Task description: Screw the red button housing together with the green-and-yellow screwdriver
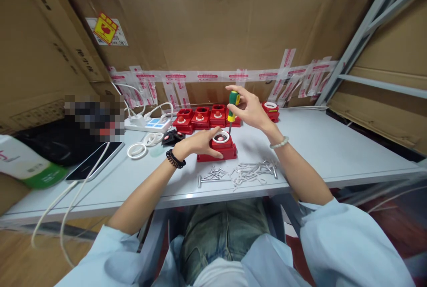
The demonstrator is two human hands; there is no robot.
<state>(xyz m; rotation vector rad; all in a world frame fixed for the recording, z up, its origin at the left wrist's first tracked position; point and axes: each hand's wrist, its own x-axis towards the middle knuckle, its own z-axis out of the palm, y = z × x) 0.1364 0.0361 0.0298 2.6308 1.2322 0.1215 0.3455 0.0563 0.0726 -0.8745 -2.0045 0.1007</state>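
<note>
In front of me on the table lies a red box (pixel 224 148) with a white ring (pixel 221 137) on its top. My left hand (pixel 202 143) is closed over the box's left side, thumb along the front. My right hand (pixel 249 108) grips a green-and-yellow screwdriver (pixel 232 108) held upright. Its shaft points down to the right edge of the white ring; whether the tip touches a screw is too small to tell. Close to the table's front edge are loose metal screws and small metal parts (pixel 251 173).
Behind my hands stands a row of red boxes (pixel 201 119), with another red box (pixel 271 111) to the right. White rings (pixel 137 151), black parts (pixel 173 137), a power strip (pixel 150 124) and a phone (pixel 95 161) lie left. Cardboard (pixel 207 20) walls the back.
</note>
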